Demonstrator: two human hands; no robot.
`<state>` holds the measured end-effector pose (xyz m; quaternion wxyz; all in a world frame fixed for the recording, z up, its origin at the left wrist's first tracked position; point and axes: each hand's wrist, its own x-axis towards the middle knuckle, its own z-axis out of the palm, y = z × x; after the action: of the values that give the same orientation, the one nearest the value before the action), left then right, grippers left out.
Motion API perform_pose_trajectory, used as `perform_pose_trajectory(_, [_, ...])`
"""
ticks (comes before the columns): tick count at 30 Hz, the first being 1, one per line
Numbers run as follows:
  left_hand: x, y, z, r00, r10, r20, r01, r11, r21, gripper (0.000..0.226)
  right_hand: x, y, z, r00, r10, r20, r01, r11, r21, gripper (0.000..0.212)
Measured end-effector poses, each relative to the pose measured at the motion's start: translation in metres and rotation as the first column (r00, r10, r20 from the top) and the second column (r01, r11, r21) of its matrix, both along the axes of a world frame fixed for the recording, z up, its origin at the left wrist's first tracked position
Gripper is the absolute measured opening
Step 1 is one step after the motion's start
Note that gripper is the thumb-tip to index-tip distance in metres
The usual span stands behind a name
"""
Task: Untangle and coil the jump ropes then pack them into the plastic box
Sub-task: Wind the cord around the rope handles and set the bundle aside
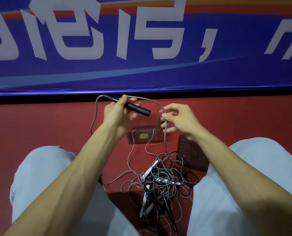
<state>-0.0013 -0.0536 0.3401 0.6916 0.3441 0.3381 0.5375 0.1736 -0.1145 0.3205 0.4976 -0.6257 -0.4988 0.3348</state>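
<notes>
Red floor (39, 126) below a blue banner (141, 74) with white lettering; clear plastic box (138, 140) on the floor, open-topped; over the box, left hand (115, 110) grips a black handle (136, 108); grey rope (165, 133) arcs from it to the right hand (179, 119), just right of the box, fingers pinching the rope; tangled pile of jump ropes (160, 184) lies nearer the person than the box; dark lid (191, 154) right of the box.

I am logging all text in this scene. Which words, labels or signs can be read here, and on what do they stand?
Banner: large white Chinese characters, tops cut off by the frame, not surely readable; only "," is clear.
Sticker on the plastic box: too small to read.
</notes>
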Motion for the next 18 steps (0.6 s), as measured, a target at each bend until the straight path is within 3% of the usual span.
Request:
perform_pose_trajectory(2, [0.002,-0.003,-0.002,0.998,-0.045,-0.047,0.044,0.999,-0.027,0.008,-0.001,-0.001,0.008,0.987,-0.005,-0.161,0.018,0.997,0.079,0.012])
perform_pose_trajectory(5, [0.006,-0.010,-0.004,0.952,-0.144,-0.269,0.163,0.985,0.049,0.004,-0.001,-0.001,0.020,0.939,0.000,-0.344,0.057,0.986,0.155,0.011])
perform_pose_trajectory(7, [0.009,-0.014,-0.008,0.838,-0.171,-0.518,0.287,0.946,0.153,0.009,0.001,-0.001,0.026,0.887,0.019,-0.461,0.078,0.979,0.190,0.010])
perform_pose_trajectory(9, [0.012,-0.018,-0.011,0.729,-0.182,-0.660,0.417,0.883,0.217,0.012,0.003,-0.001,0.029,0.831,0.029,-0.555,0.106,0.972,0.209,0.011])
perform_pose_trajectory(14, [0.018,-0.030,-0.013,0.670,-0.301,-0.678,0.576,0.788,0.220,0.016,0.011,0.003,0.031,0.661,0.052,-0.748,0.188,0.954,0.232,0.011])
perform_pose_trajectory(18, [0.020,-0.032,-0.013,0.692,-0.248,-0.678,0.560,0.777,0.287,0.008,0.018,0.005,0.030,0.600,-0.003,-0.800,0.255,0.949,0.187,0.011])
